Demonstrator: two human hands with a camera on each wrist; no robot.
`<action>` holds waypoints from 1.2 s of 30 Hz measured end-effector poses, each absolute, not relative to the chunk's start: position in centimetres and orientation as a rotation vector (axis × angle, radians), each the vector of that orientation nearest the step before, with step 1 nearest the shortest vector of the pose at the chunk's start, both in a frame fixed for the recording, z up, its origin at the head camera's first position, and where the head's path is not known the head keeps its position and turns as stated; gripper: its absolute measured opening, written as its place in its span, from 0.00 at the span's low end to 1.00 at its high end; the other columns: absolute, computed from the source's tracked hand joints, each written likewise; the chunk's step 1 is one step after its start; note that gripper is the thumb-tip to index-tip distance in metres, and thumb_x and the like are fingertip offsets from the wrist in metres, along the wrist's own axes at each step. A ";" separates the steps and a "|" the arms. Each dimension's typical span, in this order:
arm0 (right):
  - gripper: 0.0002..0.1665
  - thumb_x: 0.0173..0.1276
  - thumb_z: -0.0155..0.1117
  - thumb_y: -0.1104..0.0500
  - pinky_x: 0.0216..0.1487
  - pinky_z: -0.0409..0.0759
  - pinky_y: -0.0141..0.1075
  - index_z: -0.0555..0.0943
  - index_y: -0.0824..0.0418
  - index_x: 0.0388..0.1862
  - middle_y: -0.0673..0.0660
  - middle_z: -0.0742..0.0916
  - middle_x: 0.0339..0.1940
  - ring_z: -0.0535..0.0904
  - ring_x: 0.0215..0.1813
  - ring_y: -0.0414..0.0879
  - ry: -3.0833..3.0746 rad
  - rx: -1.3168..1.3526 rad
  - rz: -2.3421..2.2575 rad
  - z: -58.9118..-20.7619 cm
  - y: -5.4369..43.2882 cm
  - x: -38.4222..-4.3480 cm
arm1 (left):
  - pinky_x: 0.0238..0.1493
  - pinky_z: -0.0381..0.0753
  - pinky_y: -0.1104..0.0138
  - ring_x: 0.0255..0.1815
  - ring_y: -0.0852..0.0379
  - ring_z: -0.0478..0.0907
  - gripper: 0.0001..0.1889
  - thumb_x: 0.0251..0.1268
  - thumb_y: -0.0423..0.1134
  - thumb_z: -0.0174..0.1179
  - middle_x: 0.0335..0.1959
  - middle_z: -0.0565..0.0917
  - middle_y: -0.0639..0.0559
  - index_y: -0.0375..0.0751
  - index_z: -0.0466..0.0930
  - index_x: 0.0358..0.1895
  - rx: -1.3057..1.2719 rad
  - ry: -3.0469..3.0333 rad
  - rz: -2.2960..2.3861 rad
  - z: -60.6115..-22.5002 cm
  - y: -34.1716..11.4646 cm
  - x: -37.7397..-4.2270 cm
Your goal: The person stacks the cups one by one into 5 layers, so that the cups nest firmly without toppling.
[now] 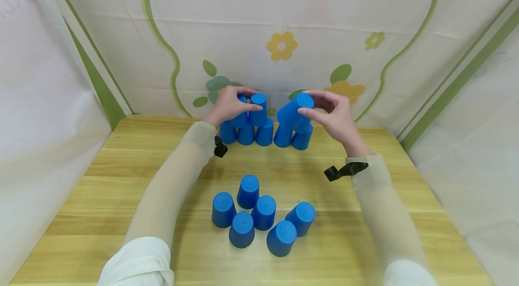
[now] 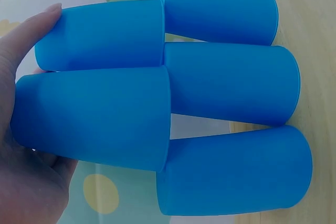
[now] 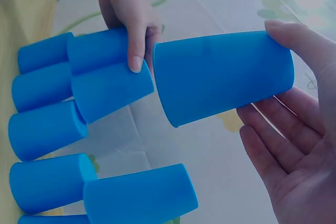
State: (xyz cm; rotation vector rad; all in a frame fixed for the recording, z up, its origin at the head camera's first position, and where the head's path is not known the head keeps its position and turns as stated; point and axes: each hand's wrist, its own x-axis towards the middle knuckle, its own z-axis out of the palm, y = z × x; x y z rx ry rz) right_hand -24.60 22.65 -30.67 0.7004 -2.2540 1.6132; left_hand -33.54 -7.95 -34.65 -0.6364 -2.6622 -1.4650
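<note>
Left hand (image 1: 229, 105): two upper cups (image 1: 251, 111) are clasped by curled fingers, atop the back row (image 1: 263, 135).
Right hand (image 1: 334, 117): a tilted cup (image 1: 295, 111) is pinched between thumb and fingertips, just above the back row's right end.
Loose cups (image 1: 261, 216): six are stood upside down on the bench (image 1: 121, 178), well in front of the back row.

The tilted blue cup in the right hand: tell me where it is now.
In the head view the tilted cup is held by the right hand at the far right of the row of cups, just above the two rightmost base cups.
</note>
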 end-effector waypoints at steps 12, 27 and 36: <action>0.32 0.61 0.78 0.42 0.58 0.79 0.39 0.84 0.54 0.62 0.53 0.87 0.54 0.82 0.54 0.48 -2.417 0.398 1.543 -29.7 22.1 -28.5 | 0.57 0.78 0.58 0.55 0.54 0.78 0.29 0.58 0.54 0.75 0.55 0.84 0.51 0.45 0.84 0.60 -0.663 -2.670 -1.437 -34.3 -7.6 -33.4; 0.36 0.59 0.76 0.35 0.65 0.74 0.47 0.84 0.53 0.60 0.51 0.86 0.56 0.77 0.62 0.48 -2.621 0.391 1.402 -32.5 21.0 -31.7 | 0.57 0.79 0.58 0.55 0.53 0.79 0.28 0.59 0.53 0.75 0.55 0.84 0.50 0.45 0.84 0.61 -0.658 -2.662 -1.424 -34.2 -7.4 -33.3; 0.38 0.58 0.76 0.33 0.62 0.75 0.50 0.84 0.53 0.61 0.52 0.86 0.57 0.76 0.62 0.50 -2.720 0.371 1.315 -33.3 20.7 -31.9 | 0.57 0.79 0.58 0.55 0.53 0.78 0.29 0.59 0.52 0.75 0.55 0.84 0.50 0.44 0.84 0.61 -0.657 -2.668 -1.402 -34.0 -7.4 -33.4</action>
